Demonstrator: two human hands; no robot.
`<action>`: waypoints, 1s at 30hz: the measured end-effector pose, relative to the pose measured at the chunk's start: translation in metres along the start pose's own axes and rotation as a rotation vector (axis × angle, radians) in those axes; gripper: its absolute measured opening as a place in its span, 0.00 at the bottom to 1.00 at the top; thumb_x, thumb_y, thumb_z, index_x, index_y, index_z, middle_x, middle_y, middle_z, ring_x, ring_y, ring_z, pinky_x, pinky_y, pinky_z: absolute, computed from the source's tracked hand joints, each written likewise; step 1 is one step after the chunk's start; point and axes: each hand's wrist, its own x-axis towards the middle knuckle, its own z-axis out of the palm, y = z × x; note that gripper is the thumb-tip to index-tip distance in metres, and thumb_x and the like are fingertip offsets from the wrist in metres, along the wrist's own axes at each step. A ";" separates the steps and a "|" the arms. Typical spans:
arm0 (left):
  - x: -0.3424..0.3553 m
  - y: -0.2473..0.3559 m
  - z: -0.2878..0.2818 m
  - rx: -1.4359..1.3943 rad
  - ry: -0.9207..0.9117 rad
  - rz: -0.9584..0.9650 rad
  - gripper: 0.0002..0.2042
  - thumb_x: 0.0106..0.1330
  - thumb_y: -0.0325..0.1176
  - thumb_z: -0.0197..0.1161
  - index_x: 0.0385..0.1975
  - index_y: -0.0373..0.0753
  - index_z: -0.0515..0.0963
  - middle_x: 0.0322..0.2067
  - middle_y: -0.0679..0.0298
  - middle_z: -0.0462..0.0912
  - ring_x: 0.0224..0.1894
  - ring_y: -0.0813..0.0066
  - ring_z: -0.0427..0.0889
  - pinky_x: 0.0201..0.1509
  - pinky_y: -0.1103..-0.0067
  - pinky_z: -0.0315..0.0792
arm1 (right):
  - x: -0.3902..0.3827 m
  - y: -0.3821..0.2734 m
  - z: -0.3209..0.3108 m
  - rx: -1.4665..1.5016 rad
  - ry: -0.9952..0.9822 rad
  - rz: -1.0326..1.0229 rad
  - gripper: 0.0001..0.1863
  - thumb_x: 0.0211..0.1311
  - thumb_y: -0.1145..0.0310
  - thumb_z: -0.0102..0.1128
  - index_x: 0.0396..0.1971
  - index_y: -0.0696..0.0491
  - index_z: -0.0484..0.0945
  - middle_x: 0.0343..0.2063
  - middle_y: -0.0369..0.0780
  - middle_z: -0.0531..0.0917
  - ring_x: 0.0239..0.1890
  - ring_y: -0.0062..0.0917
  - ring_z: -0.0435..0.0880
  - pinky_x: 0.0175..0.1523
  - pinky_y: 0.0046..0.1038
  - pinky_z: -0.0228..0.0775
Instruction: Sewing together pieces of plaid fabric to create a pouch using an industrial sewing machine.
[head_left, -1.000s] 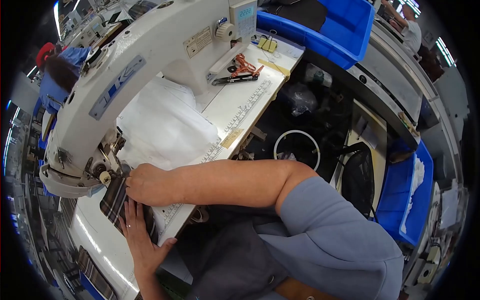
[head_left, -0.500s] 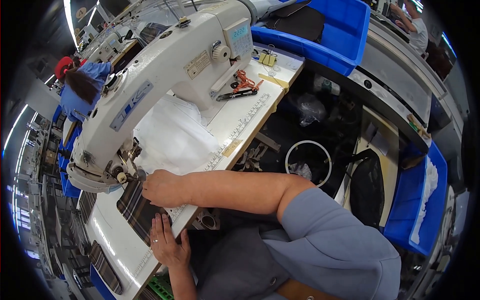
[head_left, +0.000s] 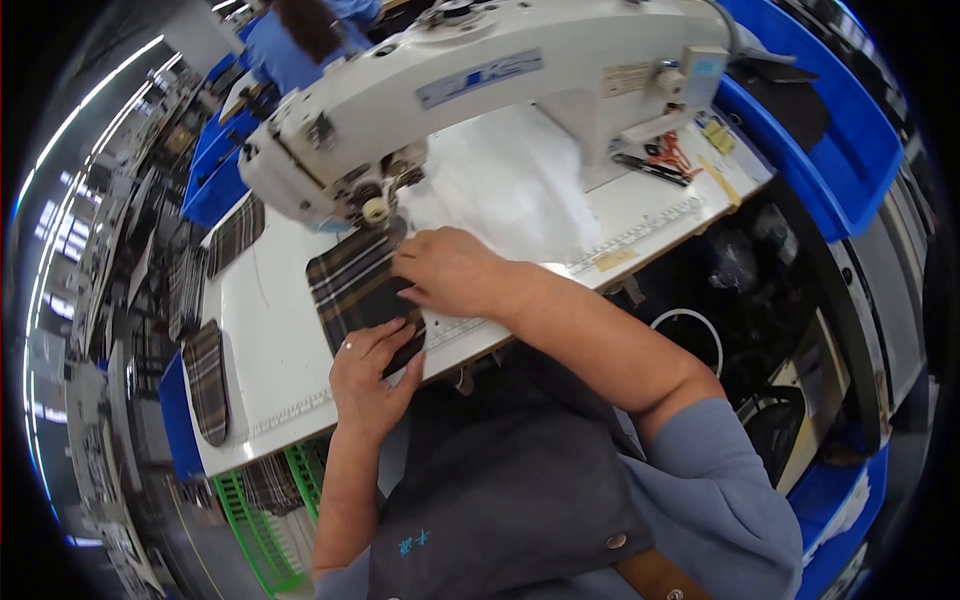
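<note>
A dark plaid fabric piece (head_left: 350,285) with rounded corners lies on the white sewing table (head_left: 265,345), its far end near the needle area of a white sewing machine (head_left: 480,85). My left hand (head_left: 372,375), wearing a ring, rests on the piece's near end with fingers stretched out. Beside the presser foot, my right hand (head_left: 452,272) has its fingers curled and drawn together at the piece's right edge. Its fingertips are partly hidden. Soft white cloth (head_left: 510,185) is spread under the machine arm, just beyond my right hand.
More plaid pieces (head_left: 207,385) lie at the table's left edge. Scissors (head_left: 650,168) with orange cord sit by the machine's base. A blue bin (head_left: 840,130) stands at the right and a green basket (head_left: 262,535) below the table. A person in blue (head_left: 290,45) sits beyond the machine.
The view has turned, so the machine appears more level and farther right. My left hand has moved farther onto the plaid piece; my right hand stays by the presser foot.
</note>
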 end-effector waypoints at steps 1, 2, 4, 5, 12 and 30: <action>0.002 -0.002 -0.002 -0.047 -0.036 0.002 0.14 0.53 0.29 0.74 0.41 0.39 0.86 0.44 0.60 0.87 0.44 0.60 0.85 0.49 0.69 0.78 | -0.002 -0.001 -0.005 -0.005 0.029 -0.038 0.13 0.53 0.63 0.71 0.36 0.51 0.81 0.34 0.39 0.82 0.43 0.36 0.83 0.47 0.38 0.76; 0.002 -0.005 -0.004 -0.098 -0.069 0.008 0.12 0.54 0.29 0.74 0.39 0.39 0.87 0.43 0.62 0.87 0.43 0.61 0.85 0.47 0.70 0.79 | -0.004 -0.007 -0.017 0.002 -0.047 -0.027 0.12 0.54 0.65 0.71 0.37 0.51 0.82 0.35 0.38 0.83 0.42 0.35 0.83 0.46 0.36 0.75; 0.001 -0.011 -0.003 -0.138 -0.083 -0.025 0.10 0.55 0.28 0.74 0.38 0.40 0.87 0.41 0.63 0.88 0.42 0.62 0.85 0.46 0.71 0.79 | -0.013 -0.013 -0.026 0.013 -0.049 -0.048 0.11 0.53 0.67 0.71 0.37 0.51 0.82 0.36 0.36 0.84 0.42 0.33 0.82 0.46 0.35 0.73; 0.002 -0.013 -0.003 -0.199 -0.102 -0.008 0.08 0.57 0.28 0.73 0.36 0.40 0.87 0.40 0.64 0.88 0.42 0.63 0.85 0.45 0.71 0.79 | -0.018 -0.017 -0.032 0.035 -0.066 -0.062 0.11 0.53 0.67 0.71 0.37 0.51 0.82 0.36 0.36 0.84 0.42 0.33 0.82 0.46 0.35 0.73; 0.009 -0.018 -0.003 -0.384 -0.093 -0.169 0.05 0.57 0.25 0.73 0.33 0.38 0.87 0.36 0.64 0.88 0.39 0.67 0.85 0.43 0.74 0.78 | -0.044 -0.044 -0.047 0.161 -0.110 -0.023 0.15 0.53 0.67 0.72 0.41 0.49 0.83 0.38 0.33 0.81 0.41 0.29 0.79 0.46 0.33 0.69; 0.000 -0.015 0.001 -0.176 -0.085 0.102 0.10 0.54 0.22 0.71 0.36 0.36 0.85 0.30 0.64 0.80 0.31 0.67 0.80 0.33 0.72 0.72 | -0.047 -0.048 -0.045 0.121 -0.136 -0.062 0.17 0.50 0.64 0.75 0.42 0.48 0.85 0.30 0.32 0.75 0.34 0.26 0.77 0.40 0.30 0.66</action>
